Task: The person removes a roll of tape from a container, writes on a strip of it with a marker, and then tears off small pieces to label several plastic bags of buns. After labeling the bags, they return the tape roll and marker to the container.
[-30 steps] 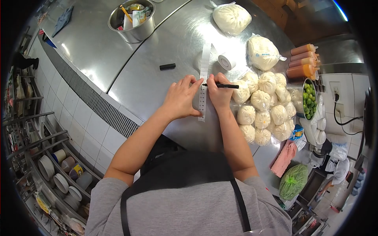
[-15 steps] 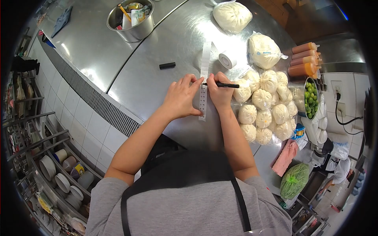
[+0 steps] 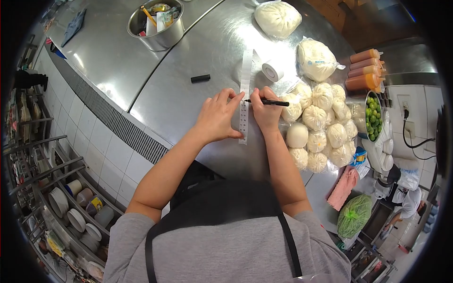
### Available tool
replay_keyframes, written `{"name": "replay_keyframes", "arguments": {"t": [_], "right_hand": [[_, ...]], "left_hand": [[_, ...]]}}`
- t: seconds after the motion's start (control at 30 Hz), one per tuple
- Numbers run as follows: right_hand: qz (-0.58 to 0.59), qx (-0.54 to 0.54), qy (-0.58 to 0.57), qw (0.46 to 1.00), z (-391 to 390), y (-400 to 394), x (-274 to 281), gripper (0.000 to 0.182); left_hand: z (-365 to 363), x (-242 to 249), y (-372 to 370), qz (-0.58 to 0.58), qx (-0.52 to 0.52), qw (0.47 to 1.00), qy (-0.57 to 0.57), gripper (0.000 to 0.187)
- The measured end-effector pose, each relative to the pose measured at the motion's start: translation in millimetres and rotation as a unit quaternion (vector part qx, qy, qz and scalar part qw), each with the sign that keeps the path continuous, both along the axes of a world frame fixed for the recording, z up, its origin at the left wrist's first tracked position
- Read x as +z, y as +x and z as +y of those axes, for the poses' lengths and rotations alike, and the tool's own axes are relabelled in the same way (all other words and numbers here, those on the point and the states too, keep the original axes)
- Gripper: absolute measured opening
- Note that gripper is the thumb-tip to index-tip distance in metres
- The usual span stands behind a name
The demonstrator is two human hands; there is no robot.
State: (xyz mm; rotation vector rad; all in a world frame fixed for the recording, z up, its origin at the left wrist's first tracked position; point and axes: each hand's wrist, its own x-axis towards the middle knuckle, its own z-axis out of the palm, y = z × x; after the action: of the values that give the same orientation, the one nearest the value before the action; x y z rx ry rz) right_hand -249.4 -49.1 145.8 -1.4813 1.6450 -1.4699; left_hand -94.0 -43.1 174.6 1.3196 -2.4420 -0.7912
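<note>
A strip of white labels lies lengthwise on the steel table, with small dark marks on its nearer part. My left hand rests at the strip's left side, thumb and index finger apart and touching it at two places. In my right hand is a black marker, its tip at the strip near my left index finger. The strip's far end curls toward a white label roll. A black marker cap lies to the left of the strip.
Bagged white buns sit right beside my right hand. Beyond are two bags of dough, sauce bottles and a container of green limes. A steel pot with odds and ends stands far left. A pink cloth lies right.
My right hand and the marker have shifted very slightly to the right. My left hand and the label strip stay in place.
</note>
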Motion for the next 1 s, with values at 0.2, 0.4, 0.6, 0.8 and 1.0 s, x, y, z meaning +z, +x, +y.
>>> {"name": "replay_keyframes", "arguments": {"t": [0.2, 0.4, 0.6, 0.8, 1.0], "right_hand": [[0.016, 0.002, -0.006, 1.000, -0.4, -1.1, 0.1, 0.034], [0.014, -0.002, 0.007, 1.000, 1.0, -2.5, -0.1, 0.035], [0.001, 0.002, -0.006, 1.000, 0.3, -1.3, 3.8, 0.035], [-0.002, 0.001, 0.010, 1.000, -0.1, -2.9, -0.5, 0.035], [-0.109, -0.004, 0.033, 0.994, 7.8, -2.8, 31.3, 0.032]], "left_hand": [[-0.4, -1.3, -0.2, 0.001, 0.001, 1.000, 0.000, 0.100], [0.1, -0.2, -1.7, -0.006, -0.001, 1.000, -0.001, 0.100], [-0.6, 0.8, -1.4, -0.006, 0.000, 1.000, 0.000, 0.099], [-0.6, -0.2, -1.7, -0.004, -0.003, 1.000, -0.006, 0.099], [-5.3, 7.8, -3.4, -0.019, -0.004, 1.000, 0.016, 0.101]]}}
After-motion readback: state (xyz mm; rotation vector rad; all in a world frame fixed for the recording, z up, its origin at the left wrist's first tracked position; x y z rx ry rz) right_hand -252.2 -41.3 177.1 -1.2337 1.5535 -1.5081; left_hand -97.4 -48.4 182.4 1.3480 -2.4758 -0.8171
